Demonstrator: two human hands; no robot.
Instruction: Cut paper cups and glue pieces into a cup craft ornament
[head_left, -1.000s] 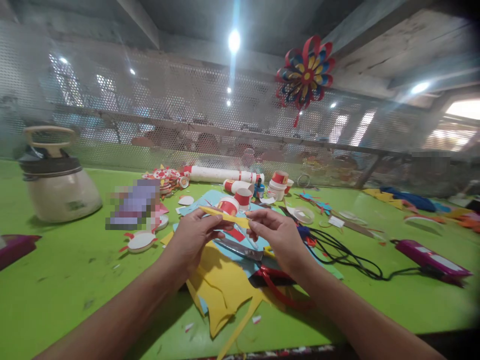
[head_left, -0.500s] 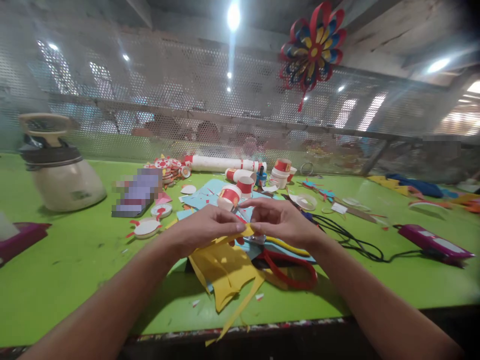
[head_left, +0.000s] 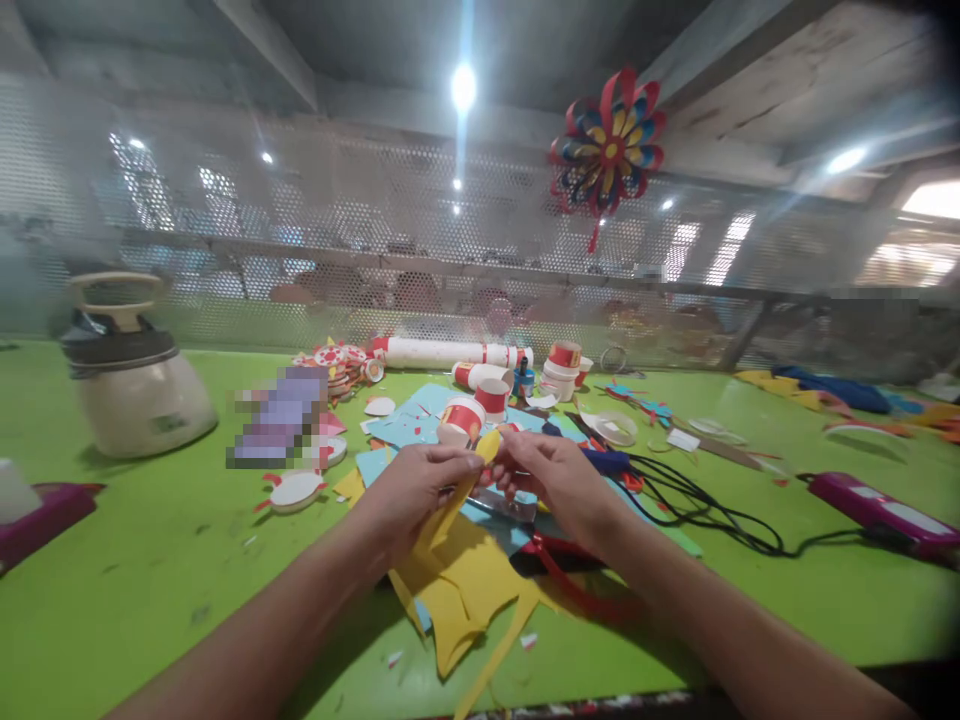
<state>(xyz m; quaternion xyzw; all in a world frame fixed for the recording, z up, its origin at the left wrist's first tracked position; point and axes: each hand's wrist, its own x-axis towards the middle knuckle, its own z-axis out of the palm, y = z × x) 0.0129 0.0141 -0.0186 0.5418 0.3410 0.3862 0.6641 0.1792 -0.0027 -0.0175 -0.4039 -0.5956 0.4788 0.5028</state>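
A yellow paper strip (head_left: 450,515) with a rounded tip rises between my hands. My left hand (head_left: 431,480) pinches it between thumb and fingers just below the tip. My right hand (head_left: 555,475) has its fingers curled and closed at the right edge of the tip; its exact grip is partly hidden. Beneath them lies a larger cut piece of yellow paper (head_left: 465,580) on light blue sheets (head_left: 405,415). Red-handled scissors (head_left: 566,580) lie partly hidden under my right forearm. Red and white paper cups (head_left: 460,420) stand just beyond my fingers.
A beige jug (head_left: 142,400) and a blurred-out phone (head_left: 281,415) are to the left. A long white tube (head_left: 450,353) lies at the back. Black cable (head_left: 720,515) runs right to a purple power strip (head_left: 885,510). A paper flower (head_left: 611,150) hangs above.
The strip's end has turned upward and its rounded tip now shows. My right hand has shifted slightly right and down, its fingers more curled. The view has tilted up.
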